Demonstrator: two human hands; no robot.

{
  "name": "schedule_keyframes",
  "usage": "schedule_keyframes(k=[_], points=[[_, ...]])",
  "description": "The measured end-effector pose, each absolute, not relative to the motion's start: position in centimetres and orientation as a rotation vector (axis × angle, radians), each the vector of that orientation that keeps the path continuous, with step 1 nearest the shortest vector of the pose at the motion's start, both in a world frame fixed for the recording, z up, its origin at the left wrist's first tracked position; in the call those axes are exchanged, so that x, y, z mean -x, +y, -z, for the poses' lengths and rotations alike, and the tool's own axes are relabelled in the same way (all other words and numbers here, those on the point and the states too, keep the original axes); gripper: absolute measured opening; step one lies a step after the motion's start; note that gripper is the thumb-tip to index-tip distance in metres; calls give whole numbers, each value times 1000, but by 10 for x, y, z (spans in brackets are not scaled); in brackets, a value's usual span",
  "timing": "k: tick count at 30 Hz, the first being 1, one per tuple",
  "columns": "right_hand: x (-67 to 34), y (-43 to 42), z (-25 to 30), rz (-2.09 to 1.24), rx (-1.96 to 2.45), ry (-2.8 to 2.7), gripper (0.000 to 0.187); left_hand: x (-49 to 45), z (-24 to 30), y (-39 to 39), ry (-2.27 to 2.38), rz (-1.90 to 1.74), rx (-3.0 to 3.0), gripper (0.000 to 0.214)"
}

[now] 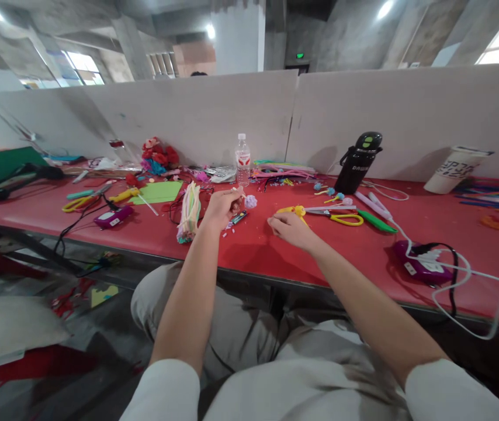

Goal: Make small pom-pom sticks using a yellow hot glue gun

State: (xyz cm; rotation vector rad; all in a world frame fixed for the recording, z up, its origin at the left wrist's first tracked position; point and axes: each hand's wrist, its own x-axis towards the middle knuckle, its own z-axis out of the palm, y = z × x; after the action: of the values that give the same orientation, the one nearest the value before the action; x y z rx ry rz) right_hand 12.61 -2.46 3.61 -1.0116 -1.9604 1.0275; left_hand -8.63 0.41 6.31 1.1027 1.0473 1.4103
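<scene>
My left hand [223,209] is closed in a pinch on the thin stem of a small purple fluffy flower [250,202], whose head sticks out to the right of the fingers. My right hand [292,229] has its fingers curled together over the red table. Whatever they may hold is hidden. Right behind that hand lies a yellow glue gun [292,210]; I cannot tell whether they touch. A bundle of pastel pipe cleaners [189,213] rests left of my left hand. A small cutter-like tool [238,218] and tiny purple bits lie between my hands.
Yellow-handled scissors [346,219], a green pen-like object [376,222] and small finished flowers [329,192] lie to the right. A black bottle [359,162], water bottle [243,161] and paper cup [455,169] stand along the partition. Purple power strip [422,264] trails cables.
</scene>
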Motion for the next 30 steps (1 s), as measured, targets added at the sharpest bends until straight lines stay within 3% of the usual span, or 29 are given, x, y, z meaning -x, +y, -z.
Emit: schedule_keyframes(k=[4, 12, 16, 22, 27, 30], points=[[-172, -40, -37, -1109, 1059, -2104, 48, 83, -64, 5, 930, -1398, -907, 30], [-223, -5, -9, -496, 1487, -1980, 47, 80, -59, 7, 880, -1388, -822, 33], [-213, 17, -2, -372, 1526, -2042, 48, 80, -60, 7, 894, -1385, -823, 33], [-192, 25, 13, -654, 1421, -1896, 36, 79, -59, 0, 1213, -1410, -1345, 33], [-187, 11, 6, -1032, 1067, -1715, 40, 77, -53, -2, 1498, -1349, -1882, 40], [-183, 1, 0, -1075, 1052, -1695, 38, 77, -50, 0, 1533, -1326, -1968, 40]])
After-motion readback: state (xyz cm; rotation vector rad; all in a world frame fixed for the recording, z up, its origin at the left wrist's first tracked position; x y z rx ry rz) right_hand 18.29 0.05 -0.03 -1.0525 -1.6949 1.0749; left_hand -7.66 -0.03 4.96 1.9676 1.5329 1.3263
